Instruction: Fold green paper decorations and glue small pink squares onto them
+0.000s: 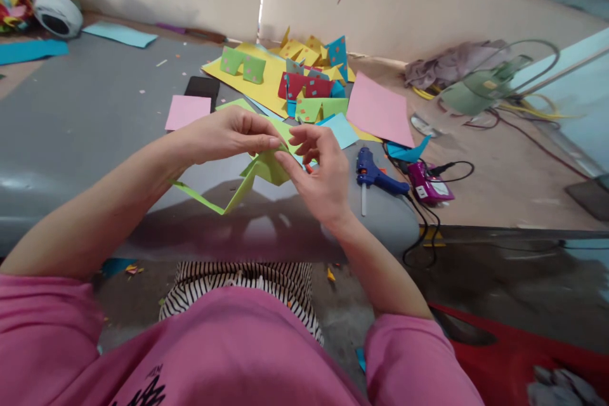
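A folded green paper (266, 168) is held up over the near edge of the grey table, with a narrow bent strip of it reaching toward the lower left. My left hand (238, 134) pinches its upper part between thumb and fingers. From the right, my right hand (320, 168) grips the same paper with thumb and fingers close to the left fingertips. Something small and orange-red shows under the right fingers, too hidden to name. Just behind the hands lie a flat green sheet (233, 104) and a light blue sheet (339, 129).
Folded dotted papers (304, 85) stand on a yellow sheet (214, 68) at the back. A blue glue gun (380, 177) and a purple box (428, 185) with cables lie right. Pink sheets (380, 108), a phone (203, 87) and a green bottle (485, 85) are farther back.
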Available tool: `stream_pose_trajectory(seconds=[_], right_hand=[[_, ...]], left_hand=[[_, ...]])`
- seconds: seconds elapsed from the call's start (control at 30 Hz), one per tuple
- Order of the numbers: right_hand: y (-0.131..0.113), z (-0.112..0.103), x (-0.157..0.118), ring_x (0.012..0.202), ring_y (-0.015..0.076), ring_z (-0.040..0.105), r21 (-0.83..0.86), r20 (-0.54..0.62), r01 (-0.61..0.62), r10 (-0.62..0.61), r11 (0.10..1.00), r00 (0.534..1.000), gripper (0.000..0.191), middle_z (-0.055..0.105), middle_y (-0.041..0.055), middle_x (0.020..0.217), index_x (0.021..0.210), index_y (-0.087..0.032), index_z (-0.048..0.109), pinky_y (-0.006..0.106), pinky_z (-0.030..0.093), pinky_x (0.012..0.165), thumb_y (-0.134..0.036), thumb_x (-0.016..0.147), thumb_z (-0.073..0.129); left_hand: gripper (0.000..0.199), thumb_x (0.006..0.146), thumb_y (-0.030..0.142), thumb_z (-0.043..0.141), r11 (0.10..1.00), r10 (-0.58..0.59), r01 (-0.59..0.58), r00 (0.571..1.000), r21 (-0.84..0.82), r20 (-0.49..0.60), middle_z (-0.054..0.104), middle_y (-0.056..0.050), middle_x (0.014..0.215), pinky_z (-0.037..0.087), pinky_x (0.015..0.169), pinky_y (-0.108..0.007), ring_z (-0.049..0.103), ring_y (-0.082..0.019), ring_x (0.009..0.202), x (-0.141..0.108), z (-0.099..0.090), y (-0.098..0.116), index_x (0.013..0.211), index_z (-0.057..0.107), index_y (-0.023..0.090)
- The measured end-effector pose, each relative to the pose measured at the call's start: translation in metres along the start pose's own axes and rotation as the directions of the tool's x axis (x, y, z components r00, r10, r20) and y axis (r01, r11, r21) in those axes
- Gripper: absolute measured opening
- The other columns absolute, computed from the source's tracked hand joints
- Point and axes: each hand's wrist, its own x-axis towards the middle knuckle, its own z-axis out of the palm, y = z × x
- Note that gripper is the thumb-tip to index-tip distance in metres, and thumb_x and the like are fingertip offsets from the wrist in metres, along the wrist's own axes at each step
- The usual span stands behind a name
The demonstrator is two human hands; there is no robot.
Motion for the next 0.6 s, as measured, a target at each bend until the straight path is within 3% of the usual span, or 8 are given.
stream_pose_trajectory(seconds=[0.1, 0.2, 0.37, 0.5, 0.6], right_hand=[[0.003, -0.003, -0.001, 0.068, 0.0118, 0.053, 0.055, 0.131, -0.133, 0.125, 0.99, 0.983, 0.021, 0.064, -0.001, 0.082, 0.09, -0.022, 0.063, 0.027, 0.042, 0.064, -0.042, 0.091, 0.067], [0.007, -0.006, -0.001, 0.065, 0.0117, 0.049, 0.02, 0.214, -0.13, 0.123, 0.991, 0.969, 0.033, 0.058, -0.0019, 0.069, 0.076, -0.02, 0.063, 0.027, 0.038, 0.064, -0.048, 0.094, 0.061], [0.011, -0.006, 0.001, 0.066, 0.0125, 0.051, 0.046, 0.325, -0.118, 0.097, 0.992, 0.941, 0.046, 0.055, -0.0011, 0.064, 0.062, -0.02, 0.058, 0.028, 0.037, 0.065, -0.052, 0.094, 0.058], [0.018, -0.001, 0.0, 0.063, 0.0111, 0.048, 0.19, 0.397, -0.337, 0.242, 0.922, 0.885, 0.035, 0.057, -0.0022, 0.067, 0.076, -0.019, 0.067, 0.026, 0.037, 0.06, -0.052, 0.089, 0.063], [0.03, 0.001, 0.0, 0.055, 0.0084, 0.04, 0.31, 0.341, -0.482, 0.378, 0.82, 0.861, 0.039, 0.048, -0.0056, 0.059, 0.075, -0.019, 0.065, 0.024, 0.033, 0.054, -0.057, 0.082, 0.068]], left_hand=[[0.025, 0.082, 0.043, 0.066, 1.0, -0.008, 0.008, 1.0, 0.002, 0.014, 0.074, 0.0, 0.083, 0.054, 0.075, -0.029, 0.068, -0.017, 0.084, 0.006, -0.009, -0.005, 0.091, 0.078, 0.023], [0.023, 0.079, 0.042, 0.07, 0.999, -0.031, 0.028, 0.998, 0.044, 0.062, 0.075, 0.001, 0.086, 0.054, 0.076, -0.029, 0.068, -0.018, 0.084, 0.012, -0.021, -0.01, 0.091, 0.079, 0.024], [0.025, 0.08, 0.04, 0.072, 0.989, -0.092, 0.058, 0.964, 0.139, 0.251, 0.077, -0.001, 0.089, 0.051, 0.076, -0.027, 0.065, -0.017, 0.083, 0.021, -0.033, -0.012, 0.094, 0.079, 0.021], [0.031, 0.083, 0.04, 0.071, 0.984, -0.152, 0.113, 0.933, 0.137, 0.325, 0.078, 0.0, 0.092, 0.05, 0.076, -0.023, 0.065, -0.014, 0.084, 0.025, -0.032, -0.008, 0.107, 0.076, 0.022], [0.043, 0.092, 0.05, 0.059, 0.983, -0.185, 0.181, 0.957, 0.038, 0.223, 0.075, -0.002, 0.118, 0.051, 0.084, -0.024, 0.066, -0.017, 0.101, 0.023, -0.04, -0.011, 0.124, 0.068, 0.023]])
